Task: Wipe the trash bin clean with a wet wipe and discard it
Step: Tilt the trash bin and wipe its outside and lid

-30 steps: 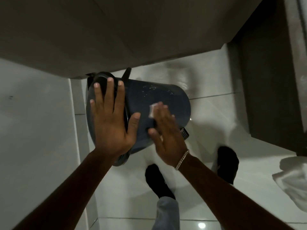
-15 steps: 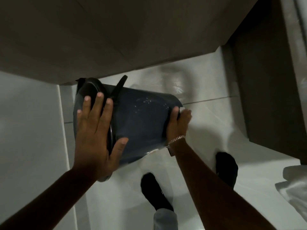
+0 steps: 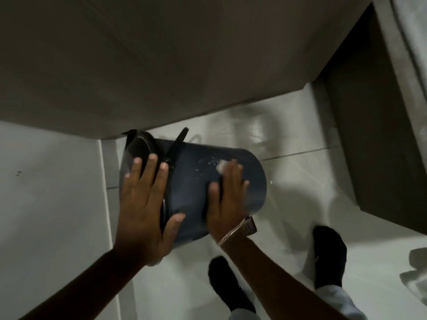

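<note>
A dark blue trash bin (image 3: 194,179) lies tilted on its side over the white floor, its black lid (image 3: 138,146) at the left. My left hand (image 3: 145,204) presses flat with spread fingers on the lid end and steadies the bin. My right hand (image 3: 227,199) lies flat on the bin's side wall and presses a white wet wipe (image 3: 221,166) against it; only a corner of the wipe shows past my fingertips. Wet droplets glisten on the wall near the wipe.
A grey wall (image 3: 161,65) rises behind the bin, and a white panel (image 3: 50,204) stands at the left. A dark cabinet (image 3: 379,135) flanks the right. My two feet in black socks (image 3: 226,285) stand on the glossy tiled floor (image 3: 288,181). White cloth (image 3: 416,273) lies at the right edge.
My right hand has slid back from the bin's bottom rim onto its side wall, dragging the wipe along. My left hand has stayed on the lid end.
</note>
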